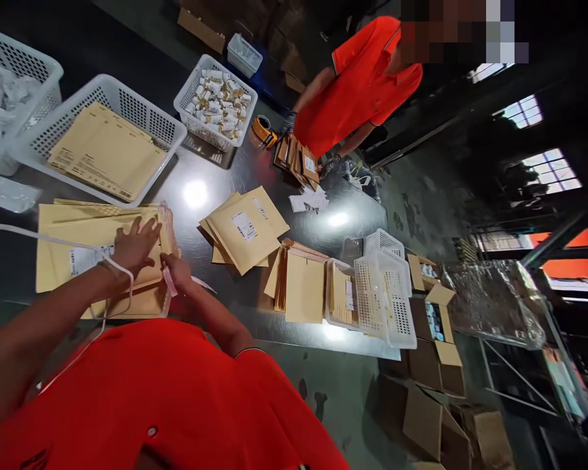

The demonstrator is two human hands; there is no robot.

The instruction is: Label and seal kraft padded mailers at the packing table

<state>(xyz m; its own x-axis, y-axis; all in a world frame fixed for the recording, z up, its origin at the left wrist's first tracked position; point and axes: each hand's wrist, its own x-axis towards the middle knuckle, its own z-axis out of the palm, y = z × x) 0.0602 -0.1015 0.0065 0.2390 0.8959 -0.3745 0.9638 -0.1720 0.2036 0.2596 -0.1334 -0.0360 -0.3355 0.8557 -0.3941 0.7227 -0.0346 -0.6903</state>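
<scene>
My left hand (136, 248) lies with fingers spread on a tan padded envelope (95, 238) on top of a pile at the table's near left. A white label (85, 260) shows on it, partly behind my wrist. At the envelope's right end my right hand (177, 271) is closed on a pale pinkish strip (169, 281) that hangs below the fingers. Layered pinkish edges (170, 228) of the pile show just beyond that hand. A white cable (39, 235) crosses over the pile and my left forearm.
Labelled envelopes (245, 228) lie mid-table; more stand upright (304, 287) beside white baskets (387, 300). Behind the pile are a basket of envelopes (169, 140) and one of small white bottles (220, 104). Across the table, a person in red (357, 85) handles brown packets (296, 160).
</scene>
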